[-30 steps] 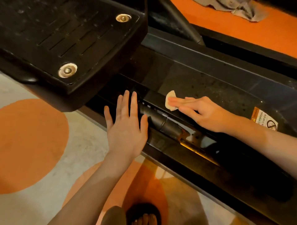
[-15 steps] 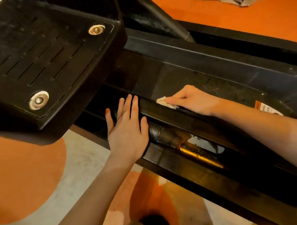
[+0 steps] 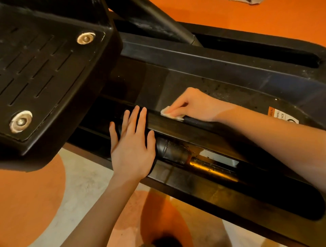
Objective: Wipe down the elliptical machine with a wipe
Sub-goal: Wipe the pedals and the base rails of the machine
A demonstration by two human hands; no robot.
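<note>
The black elliptical machine's base (image 3: 220,70) fills the view, its ribbed foot pedal (image 3: 44,70) raised at the upper left. A small white wipe (image 3: 168,113) lies on the ridge beside the roller track (image 3: 185,155). My right hand (image 3: 195,104) pinches the wipe with curled fingers and presses it onto that ridge. My left hand (image 3: 132,148) lies flat with straight fingers on the track's edge, just left of the metal roller, holding nothing.
An orange and white warning sticker (image 3: 282,115) sits on the base at the right. The floor (image 3: 79,185) is grey with orange patches. A dark tube (image 3: 167,23) rises at the top. A crumpled cloth (image 3: 247,1) shows at the top edge.
My right hand curled over the wipe and shifted up onto the ridge. The view moved closer to the machine. My left hand stayed flat in the same spot.
</note>
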